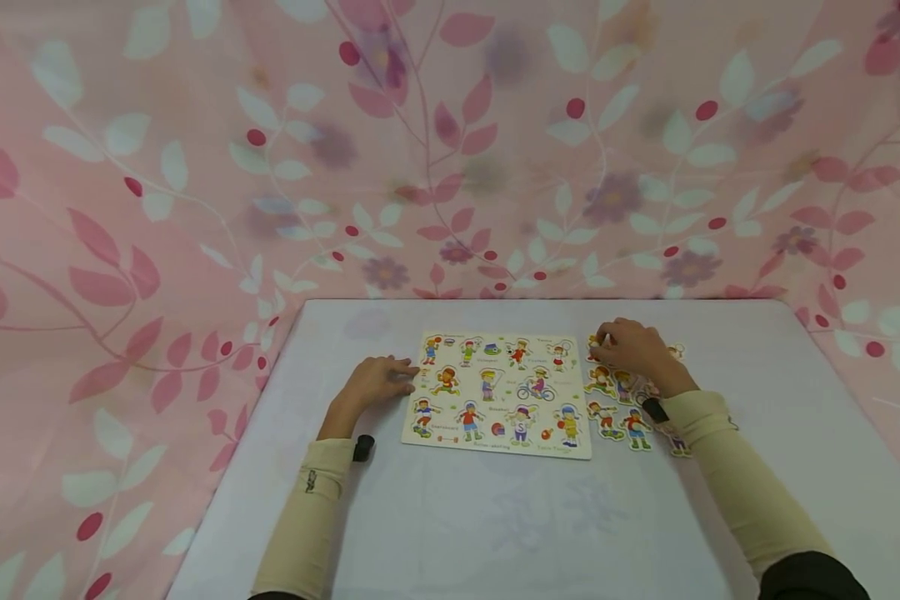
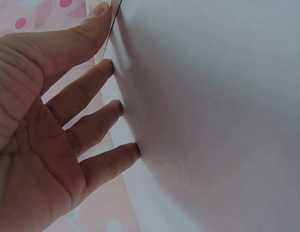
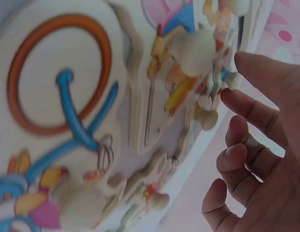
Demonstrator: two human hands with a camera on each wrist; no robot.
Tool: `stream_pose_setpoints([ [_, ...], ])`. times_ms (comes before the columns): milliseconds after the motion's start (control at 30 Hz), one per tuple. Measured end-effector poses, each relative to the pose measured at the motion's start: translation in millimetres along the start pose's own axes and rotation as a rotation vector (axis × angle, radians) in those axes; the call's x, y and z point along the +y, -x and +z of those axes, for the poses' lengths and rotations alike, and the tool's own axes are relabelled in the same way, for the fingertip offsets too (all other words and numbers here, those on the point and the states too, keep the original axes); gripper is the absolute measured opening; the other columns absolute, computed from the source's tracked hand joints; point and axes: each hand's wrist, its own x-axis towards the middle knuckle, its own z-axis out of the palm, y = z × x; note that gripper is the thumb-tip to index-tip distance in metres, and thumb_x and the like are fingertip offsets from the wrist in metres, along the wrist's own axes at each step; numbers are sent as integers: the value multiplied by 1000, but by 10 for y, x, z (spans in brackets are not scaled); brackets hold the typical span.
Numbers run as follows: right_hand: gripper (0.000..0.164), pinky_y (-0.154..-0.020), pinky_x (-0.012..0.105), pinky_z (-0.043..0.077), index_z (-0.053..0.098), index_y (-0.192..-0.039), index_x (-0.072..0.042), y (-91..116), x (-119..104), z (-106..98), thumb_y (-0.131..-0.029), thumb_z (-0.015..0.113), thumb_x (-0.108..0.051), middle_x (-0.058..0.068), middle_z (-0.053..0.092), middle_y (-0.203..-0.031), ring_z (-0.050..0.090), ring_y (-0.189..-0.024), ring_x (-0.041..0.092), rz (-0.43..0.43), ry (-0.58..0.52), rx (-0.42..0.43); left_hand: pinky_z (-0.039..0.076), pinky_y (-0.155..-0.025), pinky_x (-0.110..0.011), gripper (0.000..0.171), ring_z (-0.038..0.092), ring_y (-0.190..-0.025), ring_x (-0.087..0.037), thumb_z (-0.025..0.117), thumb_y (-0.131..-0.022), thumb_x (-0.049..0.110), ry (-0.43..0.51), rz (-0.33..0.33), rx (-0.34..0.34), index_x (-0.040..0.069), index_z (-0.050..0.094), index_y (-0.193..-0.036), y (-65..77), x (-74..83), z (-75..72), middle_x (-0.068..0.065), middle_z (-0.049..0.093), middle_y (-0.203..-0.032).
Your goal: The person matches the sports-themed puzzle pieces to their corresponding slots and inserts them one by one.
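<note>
A cream puzzle board [image 1: 510, 379] printed with sporting children lies on the table. My left hand [image 1: 375, 382] is at its left edge, fingers spread and extended. In the left wrist view, the thumb of my left hand [image 2: 48, 96] is right at the board's edge and the other fingertips rest on the table. My right hand [image 1: 641, 348] is over the loose wooden puzzle pieces [image 1: 636, 429] right of the board. In the right wrist view, the thumb and index finger of my right hand [image 3: 256, 140] pinch a puzzle piece by its knob [image 3: 231, 79]; the other fingers are curled.
A bicycle puzzle piece [image 3: 58, 72] lies close below the right wrist among several others with round knobs. White cloth covers the table [image 1: 480, 525]. Behind it hangs a pink floral curtain [image 1: 450, 150]. Dark wrist cameras [image 1: 363, 448] sit on both sleeves.
</note>
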Motion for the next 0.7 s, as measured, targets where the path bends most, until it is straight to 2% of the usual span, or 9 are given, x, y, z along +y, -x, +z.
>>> stream_pose_setpoints([
  [267, 25, -60, 44, 44, 67, -104, -5, -19, -70, 0, -95, 66, -27, 6, 59, -88, 53, -70, 21, -29, 29, 25, 29, -114, -52, 41, 43, -136, -36, 77, -87, 29, -4, 2, -1, 17, 70, -126, 5, 6, 0, -4, 57, -138],
  [433, 23, -58, 40, 44, 67, -103, -5, -18, -130, -19, -95, 65, -27, 6, 59, -88, 52, -70, 21, -47, 44, 48, 30, -113, -53, 41, 44, -135, -36, 77, -87, 30, -10, 10, 4, 17, 70, -125, 14, 2, -4, -5, 57, -138],
  [700, 19, -56, 36, 42, 67, -101, -12, -62, -421, -72, -95, 67, -29, 4, 61, -90, 54, -71, 19, -119, 71, 109, 29, -114, -51, 41, 43, -136, -34, 77, -86, 30, -1, 0, 6, 19, 70, -125, -5, -10, 0, -2, 58, -137],
])
